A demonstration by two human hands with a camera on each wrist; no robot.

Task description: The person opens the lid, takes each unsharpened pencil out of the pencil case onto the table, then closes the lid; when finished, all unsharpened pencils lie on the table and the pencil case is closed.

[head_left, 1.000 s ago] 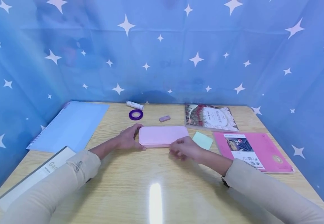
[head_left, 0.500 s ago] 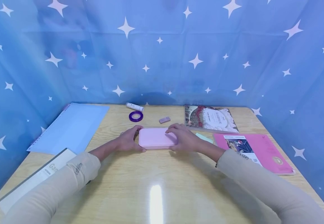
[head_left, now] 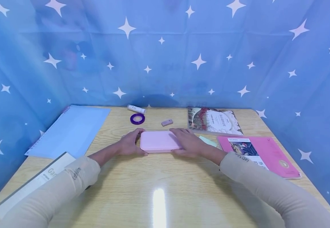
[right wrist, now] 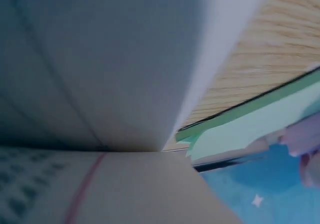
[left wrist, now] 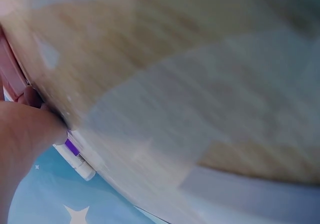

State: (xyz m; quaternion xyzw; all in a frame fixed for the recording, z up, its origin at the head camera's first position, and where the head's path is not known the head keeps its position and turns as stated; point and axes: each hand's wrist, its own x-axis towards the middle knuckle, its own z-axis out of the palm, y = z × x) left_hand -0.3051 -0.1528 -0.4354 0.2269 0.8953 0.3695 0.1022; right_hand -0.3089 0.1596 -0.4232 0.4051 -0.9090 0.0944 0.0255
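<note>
A pink pencil case [head_left: 156, 141] lies closed on the wooden table in the middle of the head view. My left hand [head_left: 129, 144] holds its left end, thumb at the near side and fingers at the far corner. At the opposite end my right hand [head_left: 189, 142] grips the case, its fingers laid over the top and the thumb along the near edge. The left wrist view catches just a bit of the pink case [left wrist: 11, 68] beside the hand [left wrist: 30, 131]. A sleeve [right wrist: 115, 184] fills much of the right wrist view.
Behind the case are a purple tape roll [head_left: 137, 118], a white glue stick [head_left: 136, 109] and a small mauve eraser [head_left: 167, 122]. Pale green sticky notes [head_left: 208, 141], a pink folder [head_left: 279, 155] and a patterned book [head_left: 214, 120] lie right; a blue spiral notebook [head_left: 71, 129] and white notebook [head_left: 36, 183] left.
My right hand has moved from the case's near right corner up onto its right end, and its fingers now lie flatter over the top. My left hand has kept its hold.
</note>
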